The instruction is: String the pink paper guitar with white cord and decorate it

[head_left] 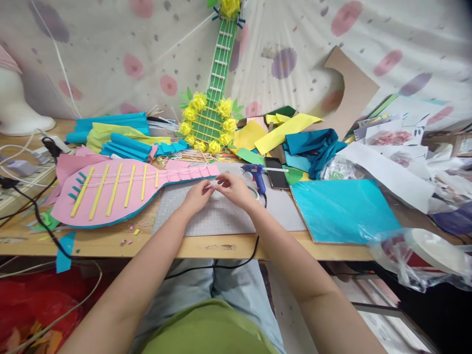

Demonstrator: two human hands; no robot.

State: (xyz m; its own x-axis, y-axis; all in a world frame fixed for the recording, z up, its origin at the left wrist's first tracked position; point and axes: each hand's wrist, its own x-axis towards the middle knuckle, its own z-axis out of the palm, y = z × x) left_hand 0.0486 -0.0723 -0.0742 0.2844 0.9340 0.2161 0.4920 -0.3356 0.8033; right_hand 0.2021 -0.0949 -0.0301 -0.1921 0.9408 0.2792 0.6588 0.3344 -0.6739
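Observation:
My left hand (198,197) is closed in a pinch on a small pink piece (210,187), possibly paper. Thumb and fingertips of my right hand (234,190) meet it from the other side, and most of the piece is hidden by the fingers. Both hands are above a grey cutting mat (206,221), just in front of the neck end of a pink paper instrument (110,191). Yellow strips and pale strings cross its rounded body, and its edge is blue. Right of my hands rests a blue glue gun (258,177) with a glue stick in its back.
A green paper instrument with yellow flowers (223,64) leans at the back. Beside the glue gun lies a phone (276,173). A blue sheet (346,211), a wrapped tape roll (431,250) and paper scraps (287,135) fill the right. The glue gun's black cord (254,250) hangs over the front edge.

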